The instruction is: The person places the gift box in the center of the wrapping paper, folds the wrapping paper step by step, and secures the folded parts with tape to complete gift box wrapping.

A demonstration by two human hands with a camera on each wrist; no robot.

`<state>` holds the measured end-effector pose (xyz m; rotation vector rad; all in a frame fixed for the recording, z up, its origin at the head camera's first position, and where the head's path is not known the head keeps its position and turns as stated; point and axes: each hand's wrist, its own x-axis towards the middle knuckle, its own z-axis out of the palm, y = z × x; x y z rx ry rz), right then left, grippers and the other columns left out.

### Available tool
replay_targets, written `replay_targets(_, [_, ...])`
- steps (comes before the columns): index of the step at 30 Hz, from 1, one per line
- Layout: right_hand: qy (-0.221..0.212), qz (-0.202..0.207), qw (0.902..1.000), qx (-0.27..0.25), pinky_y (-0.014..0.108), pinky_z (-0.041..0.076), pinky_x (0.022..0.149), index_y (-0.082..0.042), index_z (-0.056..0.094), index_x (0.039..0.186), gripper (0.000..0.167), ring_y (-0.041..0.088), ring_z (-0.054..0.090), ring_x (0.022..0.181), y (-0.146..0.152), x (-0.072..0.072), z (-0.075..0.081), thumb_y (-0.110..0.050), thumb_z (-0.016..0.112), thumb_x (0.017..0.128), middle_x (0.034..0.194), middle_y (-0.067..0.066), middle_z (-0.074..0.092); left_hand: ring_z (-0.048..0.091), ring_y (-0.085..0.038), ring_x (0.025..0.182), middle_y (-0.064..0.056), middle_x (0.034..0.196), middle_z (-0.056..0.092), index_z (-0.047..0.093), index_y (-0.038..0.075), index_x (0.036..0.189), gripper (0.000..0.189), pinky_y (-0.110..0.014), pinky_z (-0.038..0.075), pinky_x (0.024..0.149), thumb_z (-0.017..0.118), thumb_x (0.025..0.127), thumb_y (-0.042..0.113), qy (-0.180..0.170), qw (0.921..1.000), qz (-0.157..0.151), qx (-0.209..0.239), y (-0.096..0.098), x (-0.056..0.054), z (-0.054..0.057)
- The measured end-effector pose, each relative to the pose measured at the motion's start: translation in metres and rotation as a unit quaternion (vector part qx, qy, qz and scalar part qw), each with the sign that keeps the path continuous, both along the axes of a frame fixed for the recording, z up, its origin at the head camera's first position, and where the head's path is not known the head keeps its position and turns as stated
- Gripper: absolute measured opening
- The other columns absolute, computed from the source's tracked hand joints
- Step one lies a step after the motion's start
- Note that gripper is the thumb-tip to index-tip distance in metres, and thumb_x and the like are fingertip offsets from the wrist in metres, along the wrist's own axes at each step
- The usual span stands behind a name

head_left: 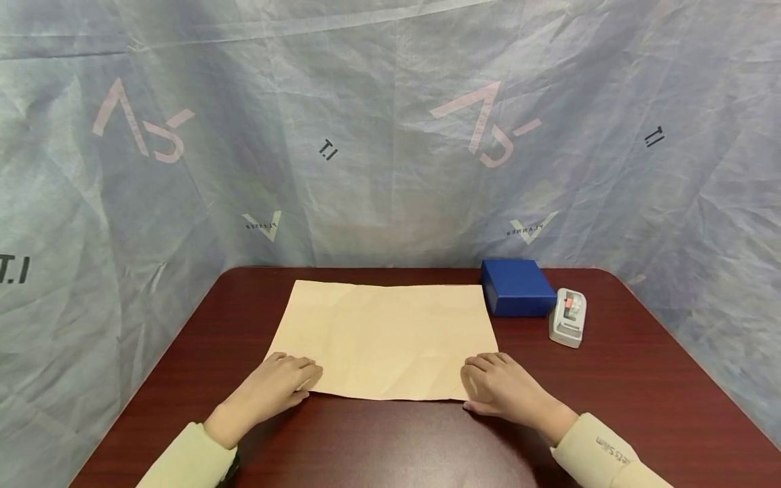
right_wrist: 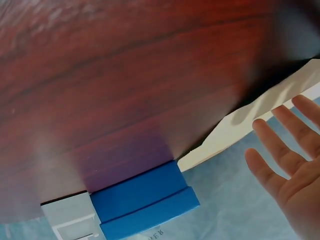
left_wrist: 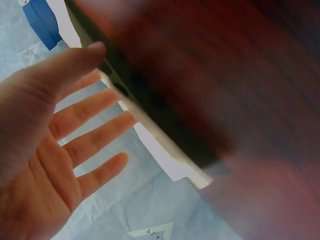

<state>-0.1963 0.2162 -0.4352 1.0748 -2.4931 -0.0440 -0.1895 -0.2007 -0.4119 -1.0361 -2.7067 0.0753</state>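
A cream sheet of paper (head_left: 396, 339) lies across the table, with faint creases and a slightly wavy near edge. My left hand (head_left: 281, 381) is over its near left corner, and my right hand (head_left: 503, 388) is over its near right corner. The left wrist view shows the fingers of the left hand (left_wrist: 55, 130) nearly straight and spread, with fingertips near the paper edge and the thumb apart from them. Spread, lightly bent fingers of the right hand (right_wrist: 295, 165) appear beside the paper (right_wrist: 220, 137) in the right wrist view. Exact fingertip contact cannot be made out.
A blue box (head_left: 518, 291) sits at the back right, close to the paper's far right corner. Beside it is a small light-grey device (head_left: 568, 318) with a red part on top. A grey printed cloth (head_left: 390, 149) hangs behind the dark red-brown table (head_left: 390, 444).
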Motion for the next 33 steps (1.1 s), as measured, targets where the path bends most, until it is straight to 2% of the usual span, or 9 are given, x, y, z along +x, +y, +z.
replay_targets(2, [0.012,0.007,0.9999,-0.003,0.039,0.047,0.078,-0.013,0.065,0.099,0.044,0.020,0.060,0.092,0.000,0.001,0.000,-0.043,0.073,0.068,0.100,0.002,0.065,0.057,-0.011,0.072,0.009,0.080,0.059,0.054,0.019,0.077,0.022,-0.036,0.044,0.073,0.074,0.072,0.012,0.010,0.9999,-0.006,0.002,0.001,0.000,-0.002])
replay_targets(4, [0.019,0.017,0.9996,-0.009,0.036,0.047,0.074,-0.014,0.065,0.093,0.034,0.017,0.061,0.086,-0.001,0.001,0.000,-0.033,0.074,0.067,0.094,-0.001,0.064,0.057,-0.010,0.073,0.009,0.080,0.059,0.050,0.021,0.074,0.024,-0.035,0.043,0.073,0.071,0.073,0.010,0.014,0.9999,-0.008,0.002,0.002,0.000,-0.003])
replay_targets(7, [0.026,0.024,0.9993,-0.015,0.032,0.045,0.068,-0.017,0.063,0.087,0.024,0.013,0.060,0.078,0.000,0.002,0.001,-0.018,0.071,0.065,0.086,-0.006,0.063,0.063,-0.014,0.084,0.004,0.095,0.065,0.059,0.021,0.083,0.019,-0.038,0.046,0.077,0.068,0.073,0.007,0.018,0.9998,-0.002,-0.003,0.003,0.000,-0.003])
replay_targets(10, [0.032,0.015,0.9993,-0.015,0.030,0.043,0.065,-0.019,0.063,0.084,0.023,0.010,0.060,0.073,0.000,0.002,0.002,-0.009,0.068,0.064,0.080,-0.009,0.062,0.064,-0.016,0.085,0.003,0.101,0.066,0.064,0.020,0.092,0.027,-0.037,0.047,0.079,0.068,0.071,0.004,0.022,0.9996,0.009,-0.013,0.003,-0.001,-0.003])
replay_targets(18, [0.079,-0.016,0.9960,-0.040,0.030,0.048,0.064,-0.011,0.066,0.087,0.020,0.010,0.064,0.071,0.009,-0.001,0.009,-0.003,0.065,0.069,0.078,-0.004,0.068,0.065,-0.012,0.073,0.005,0.086,0.070,0.067,0.016,0.091,0.029,-0.028,0.049,0.061,0.071,0.069,-0.002,0.082,0.9960,0.030,0.015,-0.001,-0.006,0.002])
replay_targets(25, [0.107,-0.011,0.9913,-0.075,0.033,0.050,0.065,-0.006,0.067,0.094,0.028,0.016,0.066,0.075,0.017,0.002,0.025,-0.003,0.068,0.066,0.086,0.002,0.069,0.065,-0.015,0.066,0.002,0.093,0.071,0.069,0.014,0.097,0.036,-0.027,0.049,0.055,0.072,0.067,-0.005,0.123,0.9893,0.050,0.062,-0.005,-0.001,0.017])
replay_targets(27, [0.108,-0.008,0.9907,-0.083,0.034,0.050,0.067,-0.006,0.066,0.096,0.027,0.016,0.066,0.076,0.018,0.005,0.029,-0.005,0.063,0.069,0.087,0.002,0.069,0.065,-0.016,0.066,0.001,0.095,0.071,0.069,0.013,0.098,0.036,-0.028,0.050,0.056,0.070,0.067,-0.006,0.128,0.9875,0.047,0.079,-0.006,0.002,0.022])
replay_targets(29, [0.112,-0.006,0.9897,-0.089,0.034,0.050,0.067,-0.007,0.066,0.096,0.021,0.016,0.066,0.076,0.020,0.008,0.034,-0.009,0.053,0.080,0.088,0.002,0.069,0.064,-0.016,0.064,0.001,0.095,0.071,0.070,0.012,0.098,0.036,-0.028,0.050,0.057,0.069,0.067,-0.006,0.134,0.9859,0.039,0.092,-0.007,0.005,0.026])
replay_targets(33, [0.123,0.004,0.9874,-0.100,0.034,0.050,0.067,-0.008,0.067,0.095,0.044,0.015,0.065,0.074,0.021,0.018,0.040,-0.023,0.025,0.095,0.087,0.000,0.070,0.063,-0.014,0.064,0.002,0.092,0.071,0.070,0.012,0.097,0.036,-0.029,0.050,0.059,0.067,0.067,-0.006,0.144,0.9847,0.022,0.096,-0.008,0.013,0.032])
